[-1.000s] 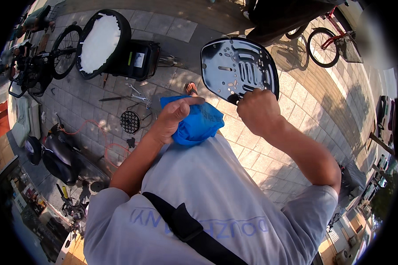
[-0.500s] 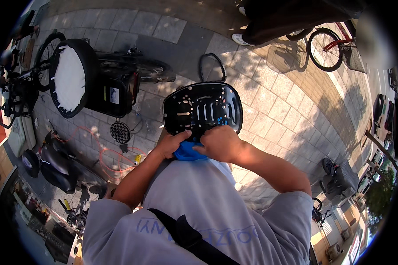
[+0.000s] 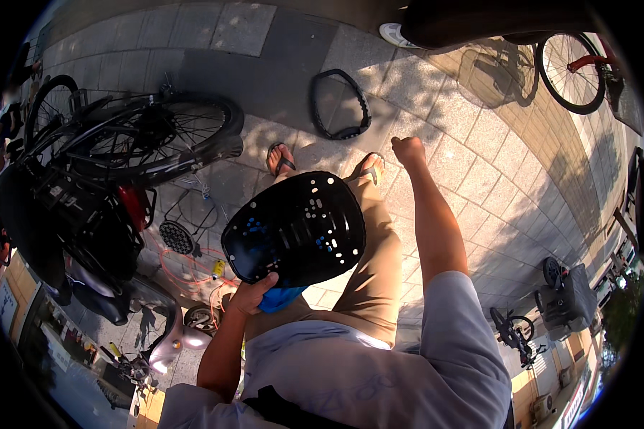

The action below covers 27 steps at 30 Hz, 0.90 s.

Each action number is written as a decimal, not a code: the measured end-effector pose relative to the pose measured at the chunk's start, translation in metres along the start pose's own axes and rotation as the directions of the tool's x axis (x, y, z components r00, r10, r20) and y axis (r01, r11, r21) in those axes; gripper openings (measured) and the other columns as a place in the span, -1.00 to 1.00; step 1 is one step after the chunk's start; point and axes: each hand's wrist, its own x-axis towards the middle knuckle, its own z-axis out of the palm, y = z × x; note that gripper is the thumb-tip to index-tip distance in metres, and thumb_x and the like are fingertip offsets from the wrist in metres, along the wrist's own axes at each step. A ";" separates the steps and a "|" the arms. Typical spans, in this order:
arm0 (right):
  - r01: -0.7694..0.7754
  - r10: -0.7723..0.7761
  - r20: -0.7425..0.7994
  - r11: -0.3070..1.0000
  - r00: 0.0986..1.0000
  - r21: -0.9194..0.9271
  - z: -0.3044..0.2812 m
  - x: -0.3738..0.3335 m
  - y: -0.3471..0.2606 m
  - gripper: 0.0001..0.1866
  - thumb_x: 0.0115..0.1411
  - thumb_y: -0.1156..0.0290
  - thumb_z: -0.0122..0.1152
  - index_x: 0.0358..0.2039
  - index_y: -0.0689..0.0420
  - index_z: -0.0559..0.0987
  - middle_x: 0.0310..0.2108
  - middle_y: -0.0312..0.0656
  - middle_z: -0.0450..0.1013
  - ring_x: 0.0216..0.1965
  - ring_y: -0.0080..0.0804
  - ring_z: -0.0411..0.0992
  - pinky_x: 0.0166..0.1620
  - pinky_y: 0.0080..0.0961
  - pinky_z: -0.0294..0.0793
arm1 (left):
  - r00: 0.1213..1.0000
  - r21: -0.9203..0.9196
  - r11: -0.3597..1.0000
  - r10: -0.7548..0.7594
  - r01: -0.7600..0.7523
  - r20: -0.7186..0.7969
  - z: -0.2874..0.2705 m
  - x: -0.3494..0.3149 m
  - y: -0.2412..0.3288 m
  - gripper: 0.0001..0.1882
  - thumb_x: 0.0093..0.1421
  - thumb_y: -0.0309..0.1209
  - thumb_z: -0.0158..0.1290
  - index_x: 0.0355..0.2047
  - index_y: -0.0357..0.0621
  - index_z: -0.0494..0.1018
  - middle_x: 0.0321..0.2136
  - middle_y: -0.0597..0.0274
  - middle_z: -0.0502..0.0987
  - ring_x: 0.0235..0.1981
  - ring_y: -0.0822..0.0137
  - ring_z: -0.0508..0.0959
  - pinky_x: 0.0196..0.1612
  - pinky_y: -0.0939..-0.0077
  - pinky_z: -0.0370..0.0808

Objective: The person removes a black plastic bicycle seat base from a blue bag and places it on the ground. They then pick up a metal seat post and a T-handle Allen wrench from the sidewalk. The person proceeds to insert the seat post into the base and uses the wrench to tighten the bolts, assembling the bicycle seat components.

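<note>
A glossy black perforated seat shell [image 3: 293, 229] is tilted in front of my waist. My left hand [image 3: 254, 292] is closed on its near left edge, thumb on top and the other fingers hidden below. Blue cloth or film [image 3: 279, 299] shows under that edge, beside the same hand. My right hand [image 3: 409, 152] is stretched out forward and to the right, away from the shell. Its fingers are curled in; whether anything small is inside them is hidden. On the pavement ahead lies a black ring-shaped trim [image 3: 340, 104], nearest to the right hand.
A black bicycle [image 3: 157, 136] stands on the left, with a scooter [image 3: 100, 293] nearer. An orange hose [image 3: 175, 275], a yellow can [image 3: 218, 269] and a round black patterned disc [image 3: 177, 237] lie on the paving. A person's shoe [image 3: 396, 34] and a red bicycle [image 3: 572, 71] are far right.
My right hand has let go of the shell and blue cloth and reached out forward right. The shell has turned and come nearer, in my left hand alone. The view has shifted too.
</note>
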 end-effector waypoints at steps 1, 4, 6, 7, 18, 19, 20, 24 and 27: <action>-0.025 0.025 0.013 1.000 1.000 -0.001 0.022 0.016 0.004 -0.41 0.19 -0.16 0.26 -0.39 0.22 0.76 -0.31 0.19 0.64 -0.13 0.09 0.64 0.02 -0.17 0.55 | 1.000 -0.002 1.000 0.003 -0.004 -0.022 -0.012 0.012 -0.005 -0.32 0.28 -0.33 0.31 0.35 -0.11 0.30 0.22 0.18 0.48 0.16 0.20 0.53 0.21 0.16 0.54; -0.029 0.029 -0.002 0.999 1.000 0.039 0.095 0.066 0.019 -0.30 0.18 -0.22 0.26 -0.39 0.33 0.73 -0.29 0.32 0.61 -0.10 0.18 0.62 0.03 -0.10 0.54 | 0.991 0.067 0.998 -0.002 0.011 -0.135 -0.030 0.029 -0.003 -0.31 0.28 -0.32 0.31 0.36 -0.13 0.29 0.21 0.18 0.48 0.15 0.20 0.53 0.20 0.18 0.55; -0.107 0.107 0.011 0.990 0.994 0.087 0.133 0.093 0.016 -0.24 0.15 -0.28 0.28 -0.40 0.37 0.72 -0.28 0.32 0.61 -0.10 0.19 0.62 0.03 -0.10 0.54 | 0.955 0.312 0.949 0.045 0.052 -0.294 -0.024 0.027 0.008 -0.32 0.22 -0.28 0.33 0.30 -0.17 0.37 0.15 0.22 0.52 0.14 0.25 0.52 0.19 0.24 0.49; -0.146 0.145 0.018 0.983 0.989 0.112 0.147 0.104 0.010 -0.21 0.13 -0.31 0.29 -0.40 0.38 0.72 -0.27 0.32 0.61 -0.10 0.20 0.62 0.03 -0.10 0.54 | 0.929 0.505 0.858 0.105 0.095 -0.354 -0.031 0.026 0.010 -0.31 0.19 -0.25 0.35 0.28 -0.18 0.39 0.13 0.23 0.53 0.14 0.27 0.51 0.19 0.27 0.46; -0.200 0.215 -0.088 0.968 0.973 0.152 0.192 0.167 0.013 -0.25 0.07 -0.23 0.25 -0.20 0.34 0.72 -0.18 0.24 0.64 -0.03 0.09 0.61 0.06 -0.13 0.52 | 0.942 0.443 0.896 0.142 0.008 -0.303 -0.015 0.055 0.032 -0.14 0.07 -0.16 0.40 0.32 -0.21 0.35 0.22 0.21 0.46 0.25 0.22 0.41 0.36 0.22 0.27; -0.147 0.165 -0.122 0.979 0.979 0.145 0.175 0.159 0.026 -0.29 0.07 -0.21 0.23 -0.27 0.33 0.72 -0.27 0.21 0.65 -0.16 0.08 0.66 -0.06 -0.11 0.57 | 0.945 0.405 0.914 0.136 -0.004 -0.297 -0.012 0.059 0.037 -0.15 0.06 -0.19 0.41 0.32 -0.21 0.34 0.21 0.20 0.46 0.25 0.22 0.41 0.33 0.23 0.32; -0.198 0.202 0.009 0.952 0.979 0.231 0.151 0.138 0.032 -0.36 0.09 -0.18 0.23 -0.38 0.30 0.67 -0.41 0.09 0.60 -0.36 -0.05 0.59 -0.26 -0.15 0.52 | 0.951 0.286 0.956 0.020 0.072 -0.308 -0.021 0.057 0.036 -0.17 0.06 -0.23 0.42 0.30 -0.20 0.35 0.20 0.20 0.46 0.23 0.23 0.43 0.29 0.26 0.37; -0.058 0.041 0.054 0.921 0.998 0.385 0.016 0.069 0.045 -0.52 0.17 -0.03 0.24 -0.62 0.13 0.49 -0.68 -0.35 0.29 -0.73 -0.53 0.20 -0.65 -0.39 0.13 | 0.977 0.166 0.986 0.023 0.013 -0.214 -0.033 0.043 0.023 -0.36 0.24 -0.40 0.31 0.30 -0.17 0.36 0.16 0.17 0.50 0.14 0.23 0.53 0.22 0.26 0.51; 0.182 -0.204 0.163 0.973 0.965 0.141 -0.130 -0.027 0.010 -0.49 0.17 0.06 0.18 -0.48 0.38 0.58 -0.60 -0.14 0.45 -0.49 -0.39 0.38 -0.32 -0.28 0.40 | 0.995 0.162 0.986 -0.009 0.025 -0.099 -0.006 0.022 0.029 -0.48 0.32 -0.39 0.24 0.26 -0.16 0.41 0.10 0.20 0.57 0.11 0.27 0.56 0.18 0.30 0.53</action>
